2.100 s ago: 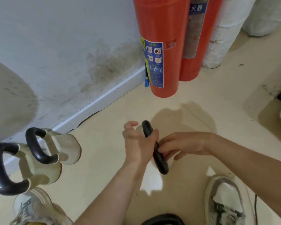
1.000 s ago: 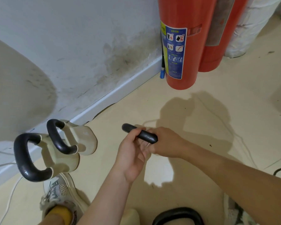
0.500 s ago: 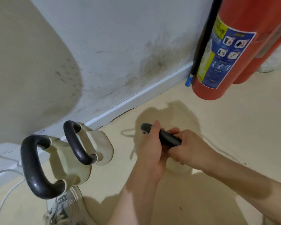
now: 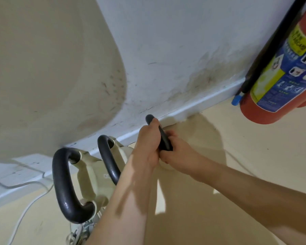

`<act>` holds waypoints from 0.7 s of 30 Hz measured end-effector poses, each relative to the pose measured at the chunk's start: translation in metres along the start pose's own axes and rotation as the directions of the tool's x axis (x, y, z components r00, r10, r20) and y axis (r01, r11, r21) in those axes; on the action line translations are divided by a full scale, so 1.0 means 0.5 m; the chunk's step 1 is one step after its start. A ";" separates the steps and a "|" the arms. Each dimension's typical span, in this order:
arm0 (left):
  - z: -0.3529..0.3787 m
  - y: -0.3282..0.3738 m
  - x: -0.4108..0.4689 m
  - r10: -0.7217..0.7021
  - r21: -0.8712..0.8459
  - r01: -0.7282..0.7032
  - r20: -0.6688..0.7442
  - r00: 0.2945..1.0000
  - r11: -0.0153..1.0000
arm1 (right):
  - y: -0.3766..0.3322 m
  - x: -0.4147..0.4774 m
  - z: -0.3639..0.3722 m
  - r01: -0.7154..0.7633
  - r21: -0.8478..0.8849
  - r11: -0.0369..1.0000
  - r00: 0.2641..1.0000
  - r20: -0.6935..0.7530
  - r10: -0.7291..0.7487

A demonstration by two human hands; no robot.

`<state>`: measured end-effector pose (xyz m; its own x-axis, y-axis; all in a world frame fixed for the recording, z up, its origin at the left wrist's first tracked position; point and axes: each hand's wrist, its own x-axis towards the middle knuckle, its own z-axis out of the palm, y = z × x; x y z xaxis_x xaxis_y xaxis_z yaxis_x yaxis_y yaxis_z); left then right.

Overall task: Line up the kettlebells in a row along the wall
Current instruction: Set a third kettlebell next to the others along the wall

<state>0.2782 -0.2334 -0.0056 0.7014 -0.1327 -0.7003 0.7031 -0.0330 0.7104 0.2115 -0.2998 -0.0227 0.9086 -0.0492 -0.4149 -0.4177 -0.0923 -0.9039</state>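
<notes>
Head view: your left hand (image 4: 147,144) and right hand (image 4: 177,154) both clamp the third kettlebell's black handle (image 4: 163,140), its long axis pointing toward the wall (image 4: 175,50), just right of the two placed kettlebells (image 4: 95,175).

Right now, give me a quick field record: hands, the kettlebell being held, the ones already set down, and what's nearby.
left hand: closed on the black handle
right hand: closed on the same handle
held kettlebell: cream body mostly hidden by the hands, close to the baseboard
placed kettlebells: two, near one and far one, side by side along the wall
nearby: fire extinguisher to the right, white cable on the floor
</notes>
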 end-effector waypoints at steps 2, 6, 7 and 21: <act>0.000 -0.012 0.010 -0.024 -0.007 0.024 0.020 1.000 1.000 | 0.011 -0.002 -0.003 -0.002 -0.003 1.000 0.999 0.032 0.002; 0.007 -0.017 0.010 0.011 -0.107 -0.009 0.018 1.000 0.994 | 0.021 -0.015 -0.014 0.037 -0.053 0.998 0.999 0.035 -0.035; 0.007 -0.019 0.008 0.020 -0.133 -0.019 0.007 1.000 0.991 | 0.025 -0.015 -0.012 0.053 -0.091 0.994 0.998 0.026 -0.051; 0.002 -0.017 -0.010 -0.075 -0.283 -0.011 -0.290 0.954 0.959 | -0.010 0.007 -0.044 0.177 -0.479 0.860 0.956 0.291 -0.035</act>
<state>0.2686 -0.2336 -0.0078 0.6505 0.1627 -0.7419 0.7001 0.2503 0.6688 0.2166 -0.3216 -0.0175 0.8850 0.2451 -0.3958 -0.2018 -0.5641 -0.8007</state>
